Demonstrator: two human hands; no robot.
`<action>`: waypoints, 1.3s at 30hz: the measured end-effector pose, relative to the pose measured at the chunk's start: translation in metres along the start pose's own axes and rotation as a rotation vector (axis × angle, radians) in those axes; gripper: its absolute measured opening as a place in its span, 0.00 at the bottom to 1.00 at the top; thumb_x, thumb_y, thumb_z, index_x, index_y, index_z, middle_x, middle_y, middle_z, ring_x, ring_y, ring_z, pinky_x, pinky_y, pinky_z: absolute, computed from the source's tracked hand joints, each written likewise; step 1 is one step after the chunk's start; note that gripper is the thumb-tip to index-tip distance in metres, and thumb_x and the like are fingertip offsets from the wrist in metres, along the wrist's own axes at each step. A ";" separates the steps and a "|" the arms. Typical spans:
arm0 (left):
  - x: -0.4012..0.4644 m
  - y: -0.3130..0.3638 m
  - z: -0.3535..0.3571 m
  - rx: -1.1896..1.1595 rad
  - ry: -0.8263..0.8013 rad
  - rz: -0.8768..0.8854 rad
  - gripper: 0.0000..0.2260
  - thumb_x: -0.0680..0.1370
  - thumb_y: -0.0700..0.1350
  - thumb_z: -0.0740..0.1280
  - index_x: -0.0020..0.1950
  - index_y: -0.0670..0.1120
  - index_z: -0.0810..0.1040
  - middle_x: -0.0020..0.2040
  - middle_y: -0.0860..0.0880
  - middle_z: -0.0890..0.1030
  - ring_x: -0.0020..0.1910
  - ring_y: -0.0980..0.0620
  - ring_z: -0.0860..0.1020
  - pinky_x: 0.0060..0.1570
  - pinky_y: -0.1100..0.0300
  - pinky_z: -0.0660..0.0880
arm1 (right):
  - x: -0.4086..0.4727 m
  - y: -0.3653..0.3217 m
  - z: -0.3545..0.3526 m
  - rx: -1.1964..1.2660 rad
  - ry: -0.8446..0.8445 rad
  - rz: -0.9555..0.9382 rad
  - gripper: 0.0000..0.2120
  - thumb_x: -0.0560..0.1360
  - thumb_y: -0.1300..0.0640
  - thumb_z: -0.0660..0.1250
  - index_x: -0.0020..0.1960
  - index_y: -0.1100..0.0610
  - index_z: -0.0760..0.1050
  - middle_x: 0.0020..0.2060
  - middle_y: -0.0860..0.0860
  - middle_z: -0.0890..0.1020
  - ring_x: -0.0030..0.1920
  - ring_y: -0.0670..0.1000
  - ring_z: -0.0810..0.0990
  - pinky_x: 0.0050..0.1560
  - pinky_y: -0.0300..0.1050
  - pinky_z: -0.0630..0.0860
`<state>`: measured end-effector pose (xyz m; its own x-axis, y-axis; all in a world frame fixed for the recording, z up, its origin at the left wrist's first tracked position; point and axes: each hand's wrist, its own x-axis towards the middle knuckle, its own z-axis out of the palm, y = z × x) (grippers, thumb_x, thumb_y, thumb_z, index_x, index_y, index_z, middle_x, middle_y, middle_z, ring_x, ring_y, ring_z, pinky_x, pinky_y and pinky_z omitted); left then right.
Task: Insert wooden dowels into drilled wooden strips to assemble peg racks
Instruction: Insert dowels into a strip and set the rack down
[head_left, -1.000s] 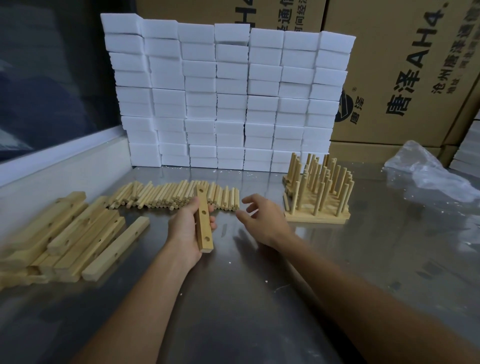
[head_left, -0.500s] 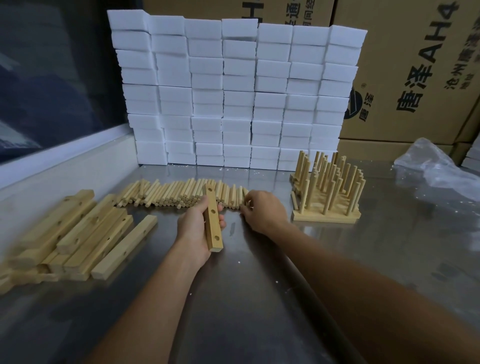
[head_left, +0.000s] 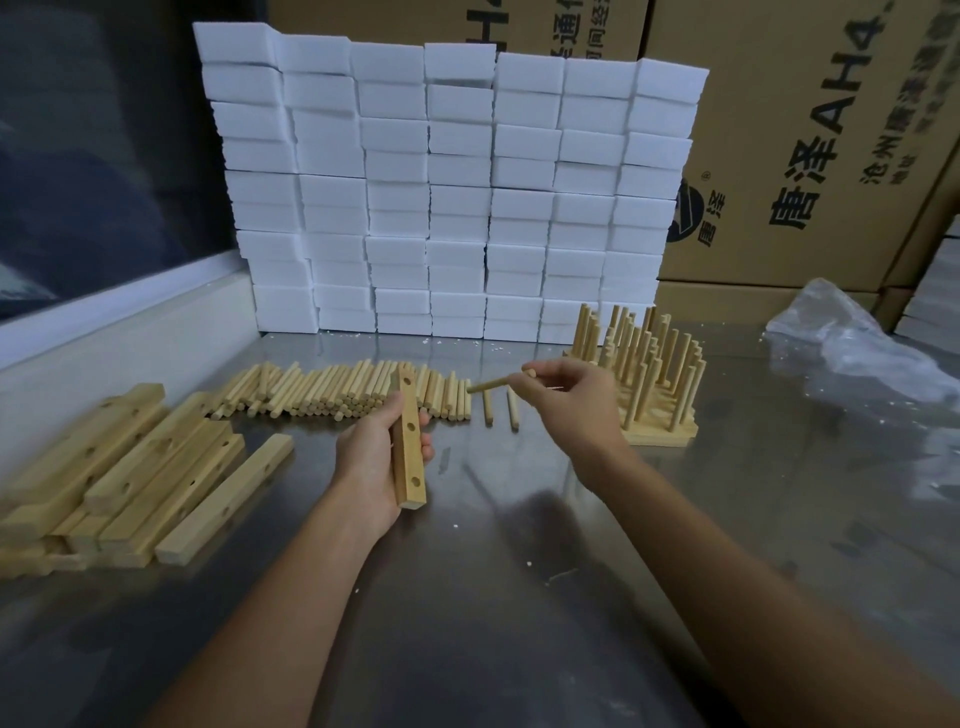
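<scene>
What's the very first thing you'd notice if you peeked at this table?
A big wall of white foam blocks stacked at the back of the metal table grabs the eye first. In front of it, the left hand grips a drilled wooden strip while the right hand pinches one dowel just above the long row of loose dowels. To the right stand finished peg racks, bristling with upright pegs.

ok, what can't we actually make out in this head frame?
- Strip in left hand: its back face, hidden by palm and fingers.
- Dowel in right hand: rear end, covered by the fingers.
- Finished racks: count unclear, pegs overlap.
- Strip pile: cut off by left edge, blurred.
</scene>
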<state>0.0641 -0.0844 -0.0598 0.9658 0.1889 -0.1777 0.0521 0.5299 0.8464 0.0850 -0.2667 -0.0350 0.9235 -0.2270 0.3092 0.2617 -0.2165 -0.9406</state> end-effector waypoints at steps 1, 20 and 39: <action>0.000 0.000 0.000 0.002 -0.002 0.003 0.14 0.81 0.47 0.65 0.55 0.36 0.80 0.37 0.45 0.79 0.30 0.51 0.75 0.26 0.62 0.74 | -0.002 -0.003 -0.003 0.072 -0.027 0.038 0.05 0.73 0.59 0.75 0.47 0.60 0.82 0.37 0.52 0.83 0.34 0.42 0.80 0.36 0.36 0.79; 0.005 -0.004 -0.003 0.007 -0.024 0.018 0.13 0.81 0.48 0.65 0.55 0.38 0.80 0.37 0.46 0.80 0.27 0.53 0.75 0.26 0.61 0.74 | -0.033 -0.002 0.006 0.207 -0.363 0.276 0.24 0.82 0.66 0.54 0.75 0.50 0.64 0.47 0.53 0.73 0.33 0.48 0.76 0.32 0.43 0.77; -0.011 -0.002 0.009 0.109 -0.301 0.115 0.11 0.81 0.45 0.65 0.61 0.50 0.81 0.39 0.45 0.81 0.30 0.51 0.75 0.29 0.59 0.74 | -0.024 -0.008 0.007 -0.099 -0.048 -0.300 0.04 0.75 0.53 0.73 0.42 0.53 0.82 0.30 0.46 0.80 0.30 0.42 0.76 0.32 0.37 0.75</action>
<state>0.0557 -0.0952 -0.0545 0.9978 -0.0185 0.0641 -0.0502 0.4243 0.9041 0.0626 -0.2527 -0.0363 0.8221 -0.0944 0.5614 0.4980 -0.3588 -0.7895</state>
